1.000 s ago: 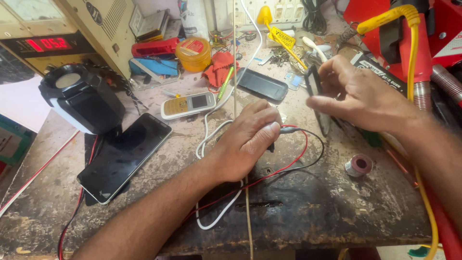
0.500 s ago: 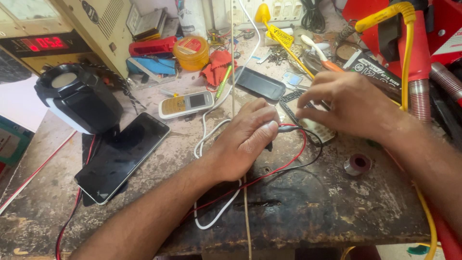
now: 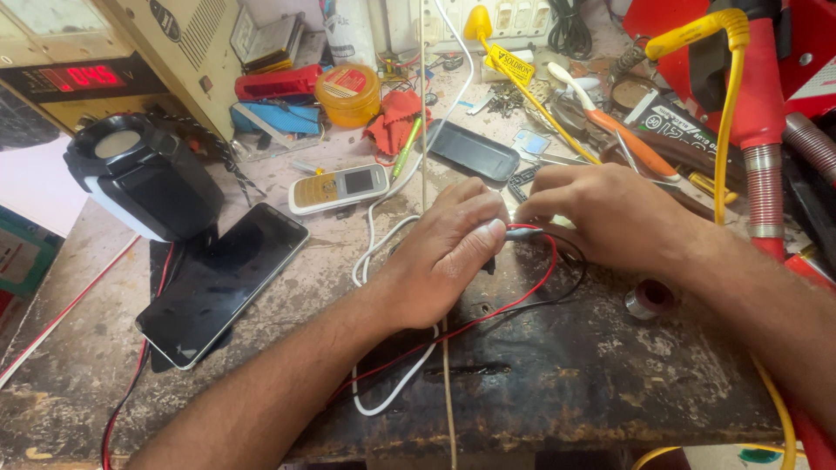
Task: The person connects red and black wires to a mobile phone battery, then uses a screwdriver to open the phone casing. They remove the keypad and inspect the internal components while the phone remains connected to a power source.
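Centre frame: your left hand (image 3: 448, 252) pinches a small clip (image 3: 521, 232) on the red wire (image 3: 488, 318). Your right hand (image 3: 610, 218) curls just beside it, fingertips meeting the clip. Farther, upper centre: cream phone (image 3: 340, 188).

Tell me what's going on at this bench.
A person works at a cluttered workbench with both bare hands. The left hand and right hand meet over a small clip on the red wire and black wire. What lies under the hands is hidden. A dark smartphone lies to the left, a small keypad phone behind it.
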